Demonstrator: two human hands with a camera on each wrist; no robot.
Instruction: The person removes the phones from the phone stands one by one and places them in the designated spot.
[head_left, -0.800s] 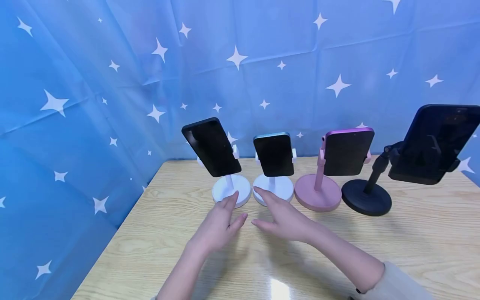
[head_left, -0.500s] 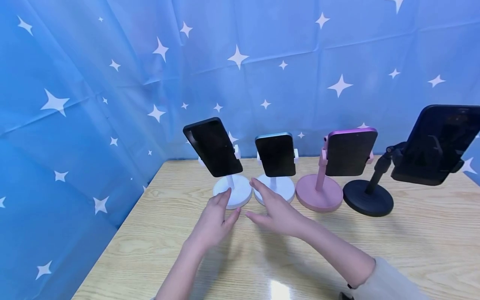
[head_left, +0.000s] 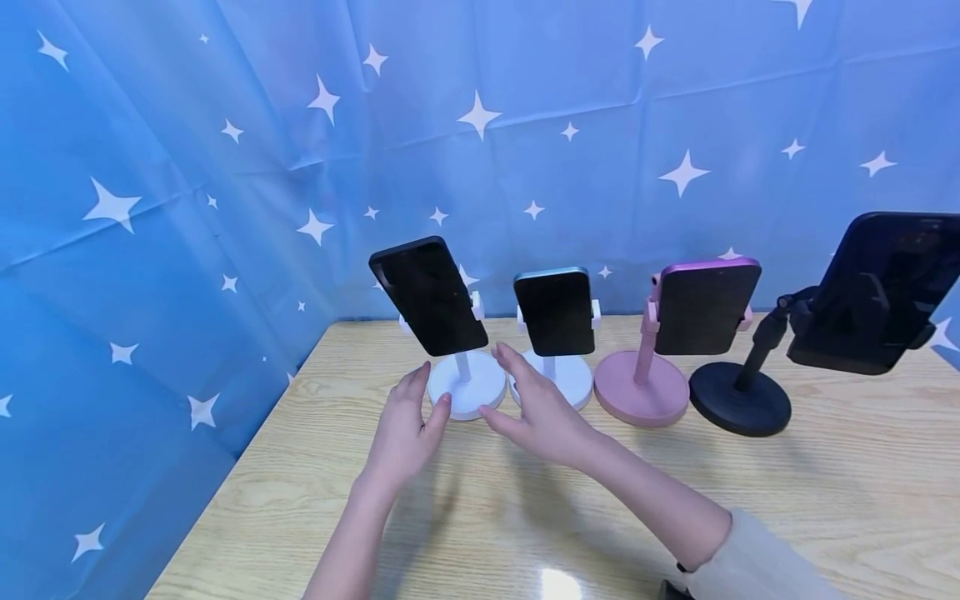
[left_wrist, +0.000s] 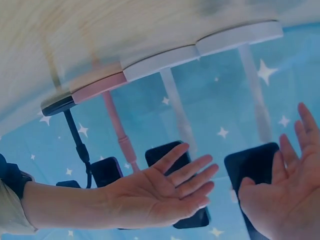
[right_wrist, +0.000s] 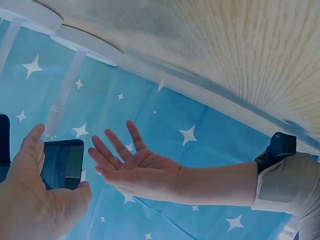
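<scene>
My left hand (head_left: 405, 425) is held open in front of the leftmost white phone stand (head_left: 467, 400), fingers spread, at its base's left front edge. A tilted black phone (head_left: 431, 296) sits in that stand's clamp. My right hand (head_left: 540, 417) is also open, its fingertips overlapping the gap between this stand and a second white stand (head_left: 573, 382), which carries a blue-edged phone (head_left: 557, 315). Neither hand holds anything. In the left wrist view the right palm (left_wrist: 155, 200) shows; in the right wrist view the left palm (right_wrist: 145, 170) shows.
A pink stand (head_left: 641, 404) with a purple-edged phone (head_left: 705, 308) stands to the right. Beyond it is a black stand (head_left: 738, 408) with a larger phone (head_left: 873, 292). All bases stand side by side on the wooden table (head_left: 300, 467), before a blue star-patterned curtain (head_left: 225, 175).
Both hands have moved left and slightly farther forward, the left one more, widening the gap between them. The stands and phones have stayed in place.
</scene>
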